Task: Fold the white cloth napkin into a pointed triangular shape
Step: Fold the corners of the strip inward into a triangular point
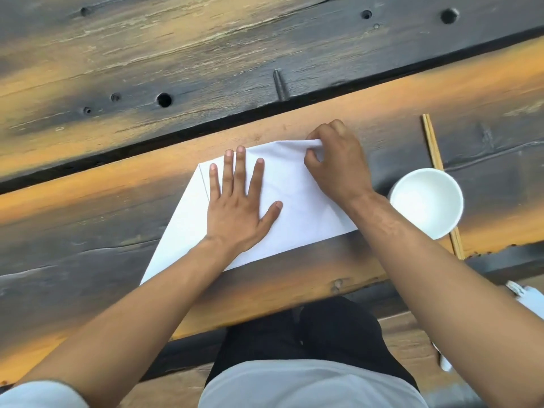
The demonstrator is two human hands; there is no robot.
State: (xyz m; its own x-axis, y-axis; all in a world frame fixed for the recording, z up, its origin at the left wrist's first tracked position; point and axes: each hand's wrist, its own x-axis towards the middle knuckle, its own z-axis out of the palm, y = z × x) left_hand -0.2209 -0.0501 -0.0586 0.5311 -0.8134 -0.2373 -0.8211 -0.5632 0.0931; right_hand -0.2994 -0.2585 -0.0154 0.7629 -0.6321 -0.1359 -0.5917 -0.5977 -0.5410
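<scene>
White cloth napkin (294, 198) lies flat on the near plank of the dark, orange-streaked wooden table (294, 278), roughly centre frame, already folded into a slanted shape with a long straight near edge running from lower left up to the right and a narrowing tip at lower left by the left forearm. A fold line shows near its upper left corner, just left of the left little finger. Left hand (238, 207) is spread open, palm down, fingers fanned apart and pressed flat on the middle of the napkin, thumb pointing right; it pins, not grips. Right hand (335, 163) is at the napkin's far right corner, thumb and fingertips pinched together on that corner, cloth bunched and lifted slightly off the table there; rest of the napkin stays flat. Right forearm crosses over the napkin's right end. The two hands are apart, left one lower and to the left, right one higher and to the right. White bowl (426, 201) sits on the table just right of the right wrist, not touching the napkin, looks empty inside. Wooden chopsticks (432, 145) lie lengthwise beside and partly under the bowl, running toward the table's near edge. Dark gap between planks runs diagonally behind the napkin. Person's dark trousers and light shirt visible below the table edge. White item at right frame edge, unclear what.
</scene>
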